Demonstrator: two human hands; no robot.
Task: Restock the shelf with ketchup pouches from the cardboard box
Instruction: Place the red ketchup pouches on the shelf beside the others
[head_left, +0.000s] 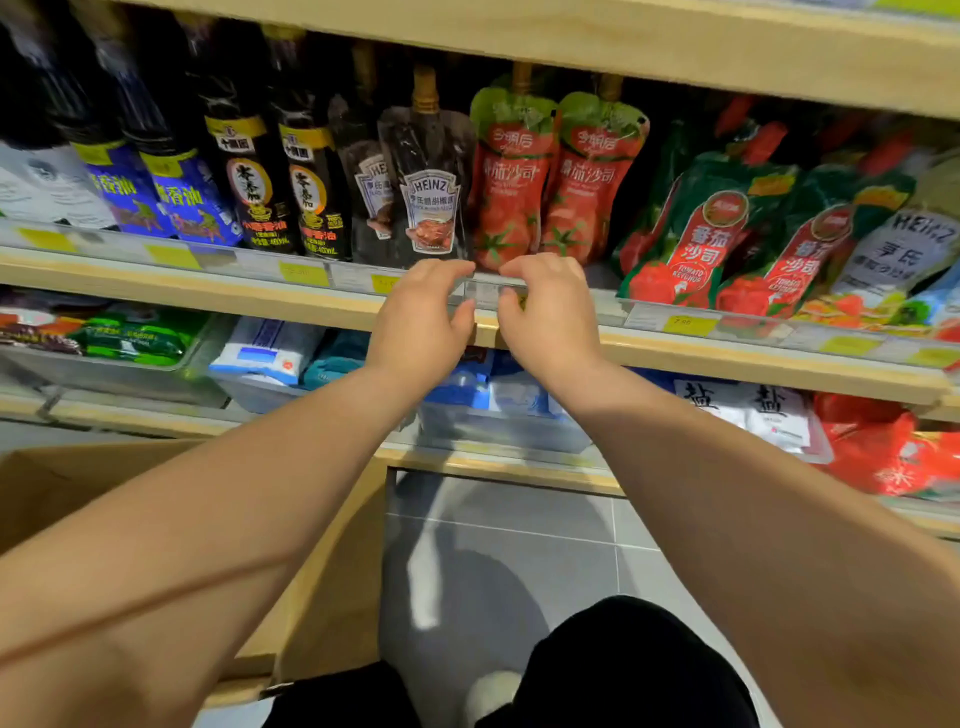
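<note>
Two red ketchup pouches with green tops (511, 176) stand upright side by side on the wooden shelf (208, 296), behind a clear plastic front rail (485, 291). My left hand (421, 322) and my right hand (553, 317) sit close together right below these pouches. Each hand has its fingers curled over the rail's top edge, with the thumb underneath. Neither hand holds a pouch. The open cardboard box (57, 483) is at the lower left, mostly hidden by my left forearm; its contents cannot be seen.
Dark Heinz sauce pouches (428, 197) and dark bottles (249, 171) fill the shelf to the left. Green-and-red tomato ketchup pouches (696, 244) lean to the right. The shelf below holds salt bags (753, 410) and blue packs. Grey floor tiles lie beneath.
</note>
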